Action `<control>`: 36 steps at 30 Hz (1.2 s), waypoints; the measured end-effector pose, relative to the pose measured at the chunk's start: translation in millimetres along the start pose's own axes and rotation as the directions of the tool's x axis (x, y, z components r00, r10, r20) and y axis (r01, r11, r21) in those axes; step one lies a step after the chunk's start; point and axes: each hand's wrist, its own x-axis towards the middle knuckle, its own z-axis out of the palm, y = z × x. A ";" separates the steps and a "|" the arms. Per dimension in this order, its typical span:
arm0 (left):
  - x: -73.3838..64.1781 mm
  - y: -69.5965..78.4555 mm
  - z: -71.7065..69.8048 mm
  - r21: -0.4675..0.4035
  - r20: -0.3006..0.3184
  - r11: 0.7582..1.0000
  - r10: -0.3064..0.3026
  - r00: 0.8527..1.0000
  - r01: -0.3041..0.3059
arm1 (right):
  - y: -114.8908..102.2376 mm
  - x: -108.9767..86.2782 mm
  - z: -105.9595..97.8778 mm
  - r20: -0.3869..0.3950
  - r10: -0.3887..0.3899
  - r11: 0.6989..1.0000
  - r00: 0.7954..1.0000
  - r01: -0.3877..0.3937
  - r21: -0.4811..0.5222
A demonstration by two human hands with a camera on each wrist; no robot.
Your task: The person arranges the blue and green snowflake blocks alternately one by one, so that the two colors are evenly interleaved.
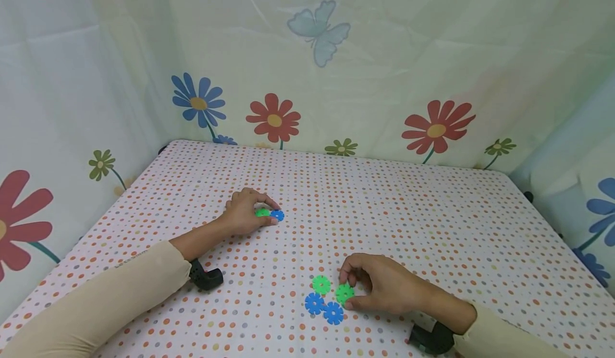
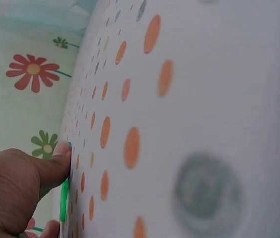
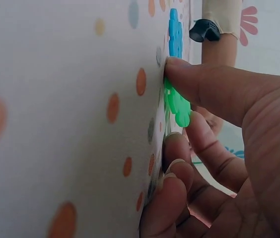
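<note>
Right hand (image 1: 384,286): thumb and index finger pinch the held green disc (image 1: 344,294) at opposite edges. The right wrist view shows this disc tilted, one side raised off the polka-dot cloth (image 1: 432,214). Left hand (image 1: 242,214): thumb and index finger pinch the far blue disc (image 1: 277,215) across its near and far edges; the far green disc (image 1: 261,212) adjoins it on the left, partly beneath the hand. Whether these two are interlocked cannot be told.

Location: the held green disc is at the near centre, on the right side of a small cluster. The near green disc (image 1: 321,284) lies to its left; the left blue disc (image 1: 314,303) and right blue disc (image 1: 333,313) lie on the near side. The left hand's pair is farther away and to the left, well apart from the cluster.

Handling: the discs are thin, notched at the rim and apparently plastic. Expect low weight, fair stiffness with slight flex, and a smooth face that may slide on the cloth. Breakage appears unlikely. Grip by opposite rim edges with the fingertips, leaving the notches to be joined uncovered. Avoid pressing the face flat; a lifted edge gives better purchase.
</note>
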 end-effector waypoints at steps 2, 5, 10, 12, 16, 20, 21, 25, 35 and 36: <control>-0.7 1.4 0.2 0.011 -0.006 1.000 -0.022 1.000 0.022 | 0.0 0.4 -0.1 0.002 -0.009 1.000 1.000 0.009 0.001; -1.5 3.1 0.8 0.026 -0.023 0.999 -0.047 0.999 0.047 | 0.2 0.9 -0.2 0.008 -0.022 1.000 1.000 0.022 0.009; -2.5 3.4 0.6 0.009 -0.035 0.999 -0.050 0.998 0.051 | -0.1 0.7 0.1 0.011 -0.033 0.999 0.999 0.033 0.024; -2.4 3.0 0.2 0.000 -0.031 0.999 -0.041 0.999 0.041 | -0.6 0.5 -0.1 0.010 -0.028 0.999 1.000 0.028 0.023; -2.1 2.4 0.2 -0.006 -0.022 1.000 -0.029 0.999 0.029 | -1.8 -0.4 -0.2 -0.003 -0.050 0.998 0.999 0.050 -0.034; -2.0 1.3 0.5 -0.001 -0.021 1.000 -0.025 0.999 0.025 | -2.5 -0.9 -0.2 -0.011 -0.150 0.976 0.989 0.146 -0.161; -2.1 1.0 0.5 0.002 -0.021 1.000 -0.026 0.999 0.026 | -2.7 -0.9 -0.3 -0.008 -0.173 0.968 0.985 0.169 -0.188; -2.5 0.8 -0.2 0.004 -0.022 1.000 -0.026 0.999 0.026 | -5.5 -1.7 -1.4 0.005 -0.214 0.941 0.977 0.207 -0.267; -2.0 1.5 0.4 0.004 -0.024 1.000 -0.026 0.999 0.026 | -10.3 -3.5 -3.3 0.001 -0.196 0.931 0.981 0.186 -0.314; -2.1 1.6 0.3 0.004 -0.025 1.000 -0.026 0.999 0.026 | -10.6 -3.6 -3.7 -0.004 -0.193 0.932 0.981 0.183 -0.312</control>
